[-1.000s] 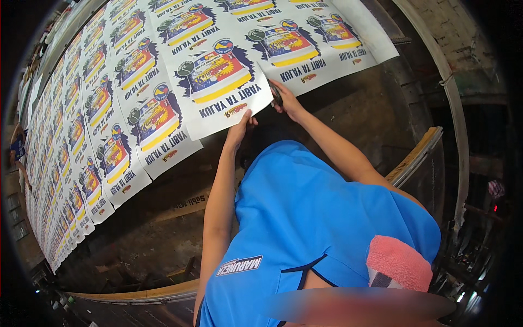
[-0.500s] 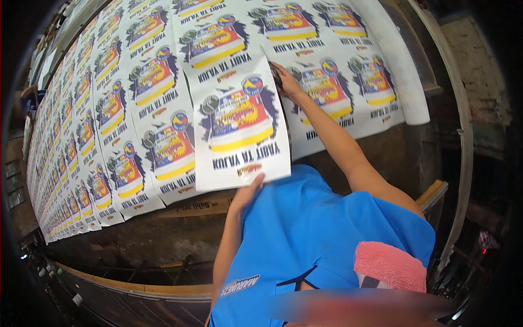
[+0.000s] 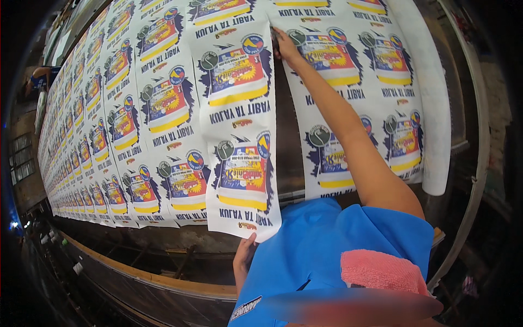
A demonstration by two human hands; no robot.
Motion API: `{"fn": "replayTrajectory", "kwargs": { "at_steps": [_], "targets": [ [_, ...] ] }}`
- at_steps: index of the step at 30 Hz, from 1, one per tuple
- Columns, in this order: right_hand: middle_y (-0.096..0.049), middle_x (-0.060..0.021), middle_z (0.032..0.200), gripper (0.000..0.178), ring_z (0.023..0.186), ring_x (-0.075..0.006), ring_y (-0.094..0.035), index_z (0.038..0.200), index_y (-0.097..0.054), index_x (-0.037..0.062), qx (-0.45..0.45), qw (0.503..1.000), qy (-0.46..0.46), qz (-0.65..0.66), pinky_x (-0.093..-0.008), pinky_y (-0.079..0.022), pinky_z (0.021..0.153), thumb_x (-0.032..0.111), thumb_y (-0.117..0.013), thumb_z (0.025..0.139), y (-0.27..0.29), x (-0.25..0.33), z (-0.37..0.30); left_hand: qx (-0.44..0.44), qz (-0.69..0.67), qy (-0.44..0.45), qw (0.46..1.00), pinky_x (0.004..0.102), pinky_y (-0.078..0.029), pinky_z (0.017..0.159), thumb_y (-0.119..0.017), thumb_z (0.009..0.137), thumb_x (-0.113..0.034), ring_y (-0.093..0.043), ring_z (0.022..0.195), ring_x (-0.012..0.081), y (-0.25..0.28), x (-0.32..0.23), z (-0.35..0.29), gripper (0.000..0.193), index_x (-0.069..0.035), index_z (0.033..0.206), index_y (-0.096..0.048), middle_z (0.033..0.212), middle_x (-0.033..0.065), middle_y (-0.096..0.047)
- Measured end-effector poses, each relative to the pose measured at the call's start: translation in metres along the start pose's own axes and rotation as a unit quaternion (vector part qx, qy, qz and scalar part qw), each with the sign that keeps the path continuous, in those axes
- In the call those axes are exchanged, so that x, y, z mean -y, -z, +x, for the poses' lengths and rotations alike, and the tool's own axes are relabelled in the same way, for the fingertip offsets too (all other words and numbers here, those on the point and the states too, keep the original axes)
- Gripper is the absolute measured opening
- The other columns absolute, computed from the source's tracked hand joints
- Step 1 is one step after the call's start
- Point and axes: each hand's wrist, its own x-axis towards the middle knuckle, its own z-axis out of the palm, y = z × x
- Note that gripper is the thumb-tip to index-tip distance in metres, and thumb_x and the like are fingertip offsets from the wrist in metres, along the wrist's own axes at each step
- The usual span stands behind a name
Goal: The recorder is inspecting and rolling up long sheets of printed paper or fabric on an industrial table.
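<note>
"One printed strip (image 3: 239, 122) spans the gap between two hands, its lower end by one blue shirt (image 3: 359, 229). What worries me?"

"A ragged edge or tear, I'd judge, if the left hand (image 3: 246, 253) pulls askew; it's pinching the bottom edge."

"And the right hand (image 3: 284, 46)?"

"Curled around one dark tool (image 3: 274, 38), type unclear to me, beside the strip's upper part. Beyond, I count one printed sheet (image 3: 381, 106), one white curled edge (image 3: 437, 163), one pink towel (image 3: 381, 271)."
</note>
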Motion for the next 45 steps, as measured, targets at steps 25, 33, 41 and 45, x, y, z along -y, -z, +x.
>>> {"fn": "replayTrajectory", "kwargs": {
  "at_steps": [25,33,41,45],
  "targets": [
    [-0.063,-0.0039,0.078,0.049,0.053,-0.0089,-0.053,0.146,-0.045,0.0108,0.038,0.991,0.094,0.088,-0.0238,-0.04,0.048,0.011,-0.049,0.098,0.038,0.001,0.023,-0.118,0.183,-0.032,0.975,0.0232,-0.034,0.058,-0.063,0.101,-0.03,-0.044,0.063,0.0063,-0.01,0.03,-0.013,0.036,-0.008,0.073,-0.06,0.067,-0.0041,-0.054],
    [-0.065,-0.0038,0.077,0.048,0.049,-0.009,-0.053,0.146,-0.046,0.0183,-0.065,0.993,0.043,0.091,-0.0241,-0.039,0.045,0.007,-0.048,0.1,0.166,-0.012,-0.195,-0.153,0.422,-0.276,0.85,0.0278,-0.045,0.065,-0.066,0.098,-0.032,-0.057,0.07,0.0098,-0.004,0.002,0.022,0.034,0.0,0.085,-0.065,0.072,0.0022,-0.064],
    [-0.064,-0.003,0.075,0.047,0.048,-0.0089,-0.053,0.146,-0.044,0.0165,-0.111,0.99,0.048,0.078,-0.0236,-0.039,0.043,0.018,-0.057,0.101,0.233,0.0,-0.373,-0.116,0.523,-0.594,0.6,0.0556,-0.024,0.116,-0.07,0.091,-0.043,-0.039,0.139,0.0382,-0.071,0.017,0.07,0.068,-0.004,0.141,-0.047,0.148,0.0188,-0.045],
    [-0.064,-0.004,0.077,0.047,0.049,-0.0094,-0.053,0.146,-0.045,0.0175,-0.143,0.988,0.032,0.039,-0.0242,-0.043,0.047,0.008,-0.045,0.101,0.254,-0.018,-0.47,-0.17,0.623,-0.521,0.558,0.0664,-0.006,0.118,-0.069,0.088,-0.052,-0.018,0.152,0.037,-0.102,0.063,0.104,0.084,-0.007,0.151,-0.037,0.161,0.0146,-0.03]
  ]
}}
